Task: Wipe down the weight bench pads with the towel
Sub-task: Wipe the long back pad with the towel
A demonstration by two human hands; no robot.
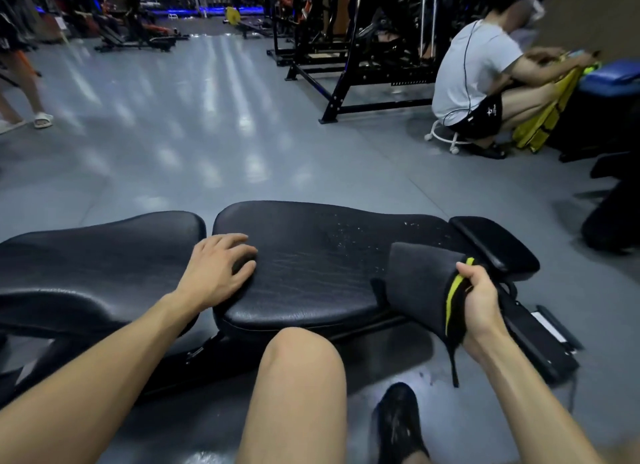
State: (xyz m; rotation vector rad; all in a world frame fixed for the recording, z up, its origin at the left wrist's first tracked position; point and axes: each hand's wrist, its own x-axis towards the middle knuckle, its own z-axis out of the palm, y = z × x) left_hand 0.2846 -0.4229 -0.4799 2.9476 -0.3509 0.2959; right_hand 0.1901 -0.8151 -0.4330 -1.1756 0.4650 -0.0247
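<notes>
The scene is dim and bluish, with overhead light falling as pale streaks and patches of glare on the grey floor (180, 117) in the upper left and centre of the frame. The far machines (363, 30) along the top edge sink into dark, soft shadow with little detail, and a blue glow lines the top centre. Wide-angle bending curves the pads (311, 255) across the lower middle and stretches the forearms at the bottom corners, while a seated person (474, 79) at upper right looks slightly smeared.
</notes>
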